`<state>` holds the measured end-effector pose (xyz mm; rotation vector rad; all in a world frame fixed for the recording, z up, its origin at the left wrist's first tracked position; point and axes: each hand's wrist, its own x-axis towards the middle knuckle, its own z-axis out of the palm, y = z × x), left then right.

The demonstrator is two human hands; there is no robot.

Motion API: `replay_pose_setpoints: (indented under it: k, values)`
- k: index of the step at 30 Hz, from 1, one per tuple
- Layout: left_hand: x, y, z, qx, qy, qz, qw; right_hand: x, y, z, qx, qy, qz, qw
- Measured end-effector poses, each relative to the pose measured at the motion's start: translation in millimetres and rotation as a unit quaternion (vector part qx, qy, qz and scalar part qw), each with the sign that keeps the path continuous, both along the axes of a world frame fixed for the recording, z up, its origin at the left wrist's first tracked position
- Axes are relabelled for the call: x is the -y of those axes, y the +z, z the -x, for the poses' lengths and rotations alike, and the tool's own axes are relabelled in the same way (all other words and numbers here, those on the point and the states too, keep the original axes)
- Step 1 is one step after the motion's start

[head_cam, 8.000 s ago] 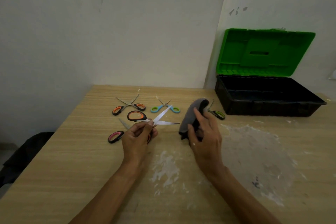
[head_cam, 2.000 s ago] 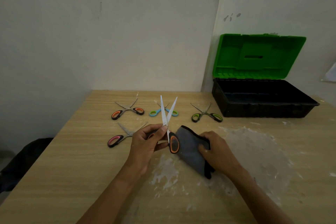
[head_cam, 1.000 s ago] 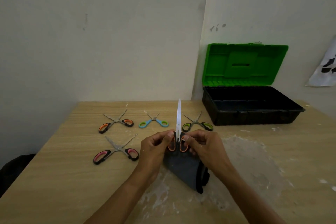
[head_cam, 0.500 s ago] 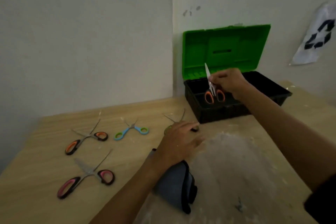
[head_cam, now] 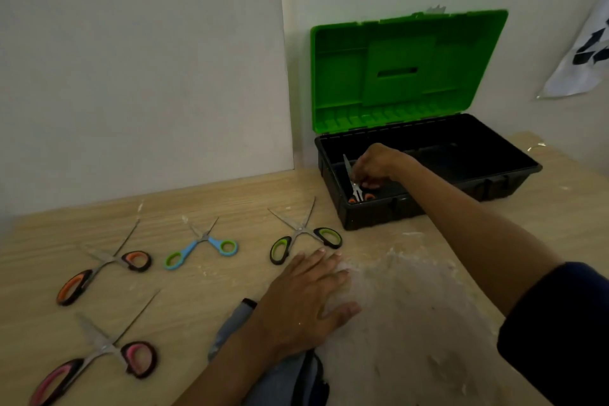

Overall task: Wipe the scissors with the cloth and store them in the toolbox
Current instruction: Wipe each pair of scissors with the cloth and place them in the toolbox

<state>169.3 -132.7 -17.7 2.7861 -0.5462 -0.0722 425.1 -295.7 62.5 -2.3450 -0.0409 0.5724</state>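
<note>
My right hand [head_cam: 375, 163] reaches into the black toolbox [head_cam: 372, 216] and holds the orange-handled scissors [head_cam: 355, 186] near their pivot, blades closed and pointing up, handles low inside the box's left end. The box's green lid [head_cam: 408, 69] stands open against the wall. My left hand [head_cam: 306, 301] rests flat on the table with straight fingers. The grey cloth [head_cam: 283, 376] lies under its wrist, partly hidden by my forearm.
Several scissors lie with blades spread on the wooden table: green-handled [head_cam: 304, 237], blue-handled [head_cam: 201, 244], orange-handled [head_cam: 102, 269] and pink-handled [head_cam: 99, 359]. A whitish stain [head_cam: 412, 323] covers the table right of my left hand. A paper sign [head_cam: 583, 43] hangs on the right wall.
My right hand has lowered the orange-handled scissors from above the toolbox rim down into its left end. My left hand stays flat on the table by the cloth.
</note>
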Motion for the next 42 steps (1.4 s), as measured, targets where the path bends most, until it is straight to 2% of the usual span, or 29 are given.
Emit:
replay_pose_setpoints:
  k: [4,8,10,14,19,22,25,29,31,33,37,39,42]
  values:
    - [0.8,1.9,0.5,-0.010,0.005,-0.005,1.000,-1.1,-11.3,-1.7,-0.025,-0.013,-0.037,0.999]
    - [0.9,4.5,-0.5,-0.023,0.004,0.005,1.000,-4.3,-12.9,-4.1,-0.013,-0.034,-0.052,0.998]
    - [1.1,4.3,-0.8,-0.022,0.005,0.010,1.000,-6.0,-13.3,-4.4,0.011,-0.027,-0.028,0.999]
    - [0.5,1.3,-0.8,-0.011,0.007,0.015,1.000,-4.2,-10.9,-1.9,0.095,0.010,0.087,0.992]
    - [0.6,0.7,-0.9,-0.009,0.005,0.020,1.000,-0.6,-0.9,11.5,0.115,0.022,0.111,0.987]
    - [0.0,7.8,-1.7,-0.017,0.001,0.025,1.000,0.6,16.2,24.2,0.186,0.014,0.061,0.981]
    - [-2.4,20.5,0.2,-0.016,-0.002,0.055,0.998,-1.2,37.9,55.8,0.248,-0.002,-0.044,0.968]
    - [-10.5,33.2,24.5,0.064,-0.009,0.068,0.996,-4.3,45.9,121.0,0.305,0.009,-0.161,0.939]
    - [-20.4,33.7,44.3,0.090,0.007,0.079,0.993,-6.3,34.9,156.8,0.322,0.016,-0.169,0.931]
    - [-36.1,31.3,63.8,0.112,0.027,0.092,0.989,-9.7,15.2,191.9,0.315,0.038,-0.135,0.939]
    - [-68.0,24.5,95.6,0.128,0.113,0.152,0.974,-17.7,-26.2,245.0,0.237,0.096,-0.058,0.965]
    - [-77.3,21.5,104.1,0.114,0.158,0.178,0.964,-23.0,-37.1,261.9,0.216,0.120,-0.035,0.969]
    - [-85.2,19.4,123.6,0.084,0.175,0.174,0.965,-39.7,-42.6,282.8,0.201,0.153,0.006,0.967]
